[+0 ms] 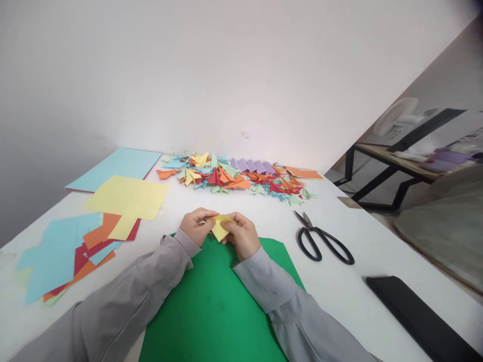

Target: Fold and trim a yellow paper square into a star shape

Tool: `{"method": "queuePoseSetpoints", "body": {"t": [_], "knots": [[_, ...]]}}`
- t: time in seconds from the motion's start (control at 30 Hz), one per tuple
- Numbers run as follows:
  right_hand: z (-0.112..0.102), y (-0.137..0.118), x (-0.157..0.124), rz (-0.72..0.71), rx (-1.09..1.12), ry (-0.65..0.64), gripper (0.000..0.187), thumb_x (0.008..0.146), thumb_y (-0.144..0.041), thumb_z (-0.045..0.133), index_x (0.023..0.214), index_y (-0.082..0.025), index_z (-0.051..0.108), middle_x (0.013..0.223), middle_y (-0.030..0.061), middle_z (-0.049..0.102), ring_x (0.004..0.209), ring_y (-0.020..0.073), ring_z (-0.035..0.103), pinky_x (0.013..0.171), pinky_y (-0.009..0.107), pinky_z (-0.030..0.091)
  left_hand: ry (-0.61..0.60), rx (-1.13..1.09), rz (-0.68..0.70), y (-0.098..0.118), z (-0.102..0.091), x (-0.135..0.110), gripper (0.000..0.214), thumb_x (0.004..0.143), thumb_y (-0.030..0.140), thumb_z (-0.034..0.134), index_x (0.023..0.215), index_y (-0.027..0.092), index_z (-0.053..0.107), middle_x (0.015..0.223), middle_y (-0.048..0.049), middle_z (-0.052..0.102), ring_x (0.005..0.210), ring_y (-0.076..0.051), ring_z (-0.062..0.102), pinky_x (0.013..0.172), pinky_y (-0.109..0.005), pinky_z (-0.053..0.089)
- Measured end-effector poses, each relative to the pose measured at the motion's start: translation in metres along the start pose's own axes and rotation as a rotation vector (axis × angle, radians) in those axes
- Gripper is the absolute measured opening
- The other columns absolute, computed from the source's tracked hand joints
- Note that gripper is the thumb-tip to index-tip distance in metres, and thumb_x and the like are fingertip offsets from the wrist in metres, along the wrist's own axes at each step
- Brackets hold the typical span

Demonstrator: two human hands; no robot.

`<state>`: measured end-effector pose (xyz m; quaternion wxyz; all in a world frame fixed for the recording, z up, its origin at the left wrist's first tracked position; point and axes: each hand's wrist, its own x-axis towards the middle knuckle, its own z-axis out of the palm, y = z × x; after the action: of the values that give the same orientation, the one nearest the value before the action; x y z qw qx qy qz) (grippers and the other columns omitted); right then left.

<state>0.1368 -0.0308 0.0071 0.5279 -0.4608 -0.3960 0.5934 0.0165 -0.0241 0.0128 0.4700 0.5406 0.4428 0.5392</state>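
At the green sheet's [215,306] far edge, left hand [196,227] and right hand [245,237] angle inward, fingers pinching yellow paper [219,231].

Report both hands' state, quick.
Left hand: closed, holding the small folded yellow paper piece by its left side.
Right hand: closed, holding the same piece from the right.

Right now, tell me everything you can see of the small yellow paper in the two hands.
The small yellow paper is pale, matte and thin-looking, with one corner pointing down toward the person. The left hand pinches it at one side and the right hand at the other, covering parts of its edges, so any folds there can't be made out. In this view it overlaps the far end of the green sheet.
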Motion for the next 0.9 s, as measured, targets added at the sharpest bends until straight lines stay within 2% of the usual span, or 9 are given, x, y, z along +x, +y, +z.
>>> {"method": "queuePoseSetpoints", "body": {"t": [0.13, 0.27, 0.47, 0.6, 0.67, 0.77, 0.9], "knots": [[0.0021, -0.0027, -0.005, -0.043, -0.09, -0.033, 0.02, 0.056, -0.026, 0.062, 0.062, -0.016, 0.047, 0.041, -0.0056, 0.054, 0.031, 0.0073, 0.047, 0.03, 0.016, 0.037, -0.006, 0.051, 0.006, -0.0021, -0.0025, 0.0012, 0.014, 0.057, 0.021, 0.058, 0.064, 0.012, 0.065, 0.062, -0.0026, 0.058, 0.057, -0.011, 0.051, 0.052, -0.023, 0.042], [0.0026, -0.0043, -0.007, -0.05, -0.089, -0.065, 0.023, 0.06, -0.034, 0.061, 0.063, -0.017, 0.047, 0.043, -0.0045, 0.055, 0.033, 0.008, 0.049, 0.031, 0.017, 0.038, -0.003, 0.065, 0.015, -0.0014, -0.0031, 0.0017, 0.014, 0.058, 0.021, 0.058, 0.065, 0.012, 0.066, 0.06, -0.0024, 0.059, 0.056, -0.011, 0.049, 0.051, -0.023, 0.04], [0.0031, -0.0023, -0.0055, -0.051, -0.111, -0.034, 0.019, 0.057, -0.026, 0.064, 0.062, -0.017, 0.047, 0.045, -0.0054, 0.054, 0.035, 0.0083, 0.048, 0.032, 0.018, 0.039, 0.01, 0.039, 0.021, 0.0029, -0.0018, -0.0001, 0.012, 0.054, 0.022, 0.063, 0.061, 0.013, 0.067, 0.064, -0.0031, 0.059, 0.06, -0.013, 0.053, 0.055, -0.025, 0.042], [0.0017, -0.001, -0.0043, -0.047, -0.068, -0.032, 0.021, 0.057, -0.027, 0.064, 0.067, -0.016, 0.05, 0.047, -0.0044, 0.056, 0.036, 0.0086, 0.049, 0.031, 0.018, 0.038, -0.065, -0.267, -0.21, 0.0059, -0.0014, 0.0007, 0.032, 0.058, 0.041, 0.061, 0.064, 0.01, 0.064, 0.055, -0.0037, 0.057, 0.05, -0.013, 0.052, 0.049, -0.028, 0.043], [0.0007, -0.0005, -0.0035, -0.044, -0.035, -0.037, 0.024, 0.056, -0.029, 0.065, 0.07, -0.015, 0.052, 0.047, -0.0041, 0.056, 0.034, 0.0083, 0.048, 0.03, 0.018, 0.037, -0.064, -0.391, -0.297, 0.0065, -0.0009, 0.002, 0.037, 0.054, 0.044, 0.064, 0.063, 0.009, 0.062, 0.05, -0.0034, 0.056, 0.047, -0.013, 0.052, 0.048, -0.029, 0.042], [-0.0002, 0.0001, -0.0024, -0.035, 0.001, -0.041, 0.026, 0.056, -0.03, 0.067, 0.072, -0.014, 0.054, 0.046, -0.0037, 0.057, 0.032, 0.0077, 0.046, 0.029, 0.018, 0.037, -0.087, -0.447, -0.316, 0.0063, -0.0002, 0.0039, 0.038, 0.047, 0.042, 0.07, 0.061, 0.008, 0.06, 0.048, -0.0032, 0.056, 0.045, -0.014, 0.052, 0.047, -0.029, 0.042], [-0.0004, 0.0005, -0.0018, -0.036, 0.01, -0.038, 0.026, 0.054, -0.03, 0.068, 0.071, -0.014, 0.055, 0.046, -0.003, 0.057, 0.033, 0.0082, 0.047, 0.028, 0.018, 0.037, -0.137, -0.447, -0.342, 0.0049, 0.0003, 0.0046, 0.038, 0.047, 0.044, 0.07, 0.056, 0.009, 0.057, 0.046, -0.002, 0.055, 0.044, -0.013, 0.051, 0.047, -0.029, 0.041]]}}
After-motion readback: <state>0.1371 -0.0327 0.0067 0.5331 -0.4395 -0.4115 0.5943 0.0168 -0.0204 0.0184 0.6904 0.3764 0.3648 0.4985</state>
